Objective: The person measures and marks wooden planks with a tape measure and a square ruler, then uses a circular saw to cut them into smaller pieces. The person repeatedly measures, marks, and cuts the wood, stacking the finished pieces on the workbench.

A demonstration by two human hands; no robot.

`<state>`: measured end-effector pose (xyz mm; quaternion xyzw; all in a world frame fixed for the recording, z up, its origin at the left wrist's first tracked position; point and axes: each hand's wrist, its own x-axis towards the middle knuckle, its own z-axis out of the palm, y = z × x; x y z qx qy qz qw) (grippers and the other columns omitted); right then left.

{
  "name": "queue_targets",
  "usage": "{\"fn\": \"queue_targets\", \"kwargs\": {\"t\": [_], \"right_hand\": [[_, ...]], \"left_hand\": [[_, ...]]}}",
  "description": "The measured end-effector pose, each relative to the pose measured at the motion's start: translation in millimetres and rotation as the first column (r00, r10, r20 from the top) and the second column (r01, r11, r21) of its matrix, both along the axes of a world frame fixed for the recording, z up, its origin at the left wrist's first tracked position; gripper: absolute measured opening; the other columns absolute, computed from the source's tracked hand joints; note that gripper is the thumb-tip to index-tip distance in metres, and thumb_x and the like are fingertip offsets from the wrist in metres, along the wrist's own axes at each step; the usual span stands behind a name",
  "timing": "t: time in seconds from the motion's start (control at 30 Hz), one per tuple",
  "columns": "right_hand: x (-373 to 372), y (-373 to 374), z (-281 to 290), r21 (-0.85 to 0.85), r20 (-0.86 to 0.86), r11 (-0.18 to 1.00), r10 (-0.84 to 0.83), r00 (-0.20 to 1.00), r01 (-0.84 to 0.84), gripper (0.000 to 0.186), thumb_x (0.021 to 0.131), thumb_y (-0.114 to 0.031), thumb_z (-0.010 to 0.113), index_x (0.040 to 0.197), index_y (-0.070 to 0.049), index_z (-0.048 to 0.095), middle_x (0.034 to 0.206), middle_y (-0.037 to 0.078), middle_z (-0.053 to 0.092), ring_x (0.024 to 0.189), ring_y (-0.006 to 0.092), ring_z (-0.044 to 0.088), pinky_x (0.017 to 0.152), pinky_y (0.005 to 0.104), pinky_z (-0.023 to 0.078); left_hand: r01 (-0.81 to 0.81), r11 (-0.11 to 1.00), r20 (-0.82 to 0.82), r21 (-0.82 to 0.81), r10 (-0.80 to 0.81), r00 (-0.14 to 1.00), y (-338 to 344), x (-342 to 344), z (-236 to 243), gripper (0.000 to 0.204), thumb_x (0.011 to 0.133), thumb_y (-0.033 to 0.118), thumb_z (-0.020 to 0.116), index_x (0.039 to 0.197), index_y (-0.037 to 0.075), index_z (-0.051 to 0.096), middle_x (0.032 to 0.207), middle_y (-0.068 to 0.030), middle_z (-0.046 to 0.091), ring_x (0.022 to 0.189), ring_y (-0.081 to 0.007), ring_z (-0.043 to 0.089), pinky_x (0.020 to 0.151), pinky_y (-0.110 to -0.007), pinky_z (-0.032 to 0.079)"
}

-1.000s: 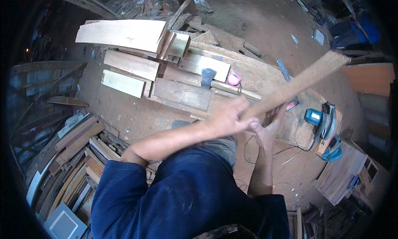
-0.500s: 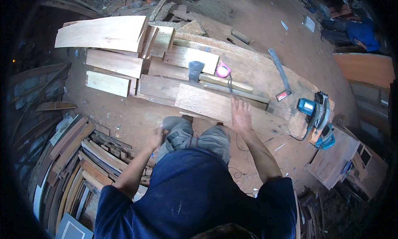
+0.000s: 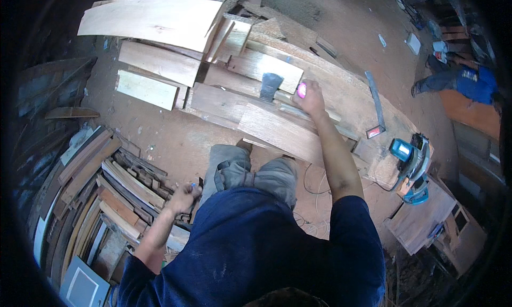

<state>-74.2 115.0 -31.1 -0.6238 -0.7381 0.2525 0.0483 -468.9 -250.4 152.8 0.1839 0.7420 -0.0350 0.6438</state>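
Note:
My right hand is closed around a pink tape measure on the workbench, its fingers covering part of the case. Just left of it lies a hatchet with a dark blade; my hand and forearm hide part of its wooden handle. Below my forearm a pale board rests on the near side of the bench. Beside my left thigh, my left hand is curled, with a small blue spot and something dark at its fingers, too small to name.
A metal try square and a teal circular saw lie on the workbench's right part. Cut boards are stacked at its left. Offcuts pile up at lower left. A person in blue is at far right.
My right hand has left the pale board and reached forward to the tape measure, taking hold of it. My left hand has moved down and left beside my thigh. The view has shifted.

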Motion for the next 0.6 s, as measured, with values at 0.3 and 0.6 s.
{"fn": "queue_targets", "kwargs": {"t": [0.3,0.6], "right_hand": [[32.0,7.0,-2.4,0.046,0.004,0.995,-0.086,0.996,0.086,0.065,0.081,-0.025,0.082,0.134,-0.001,0.054,0.134,0.02,0.061,0.121,0.0362,0.061,0.105,0.0452,0.05],[11.4,-58.7,110.4,-0.652,-0.748,0.751,-0.613,0.255,-0.107,0.052,0.102,-0.037,0.048,0.14,-0.002,0.051,0.13,0.015,0.061,0.107,0.0248,0.066,0.091,0.0441,0.057]], "left_hand": [[0.239,0.816,-0.191,0.526,-0.161,0.968,157.4,35.8,-71.1,0.047,0.101,0.042,0.059,0.127,0.005,0.068,0.12,-0.0238,0.071,0.111,-0.0385,0.069,0.094,-0.044,0.054],[-0.31,0.865,0.458,0.393,0.108,0.882,236.0,127.9,-60.0,0.04,0.105,0.038,0.062,0.123,0.003,0.069,0.106,-0.0062,0.074,0.091,-0.0124,0.069,0.088,-0.029,0.057]]}}
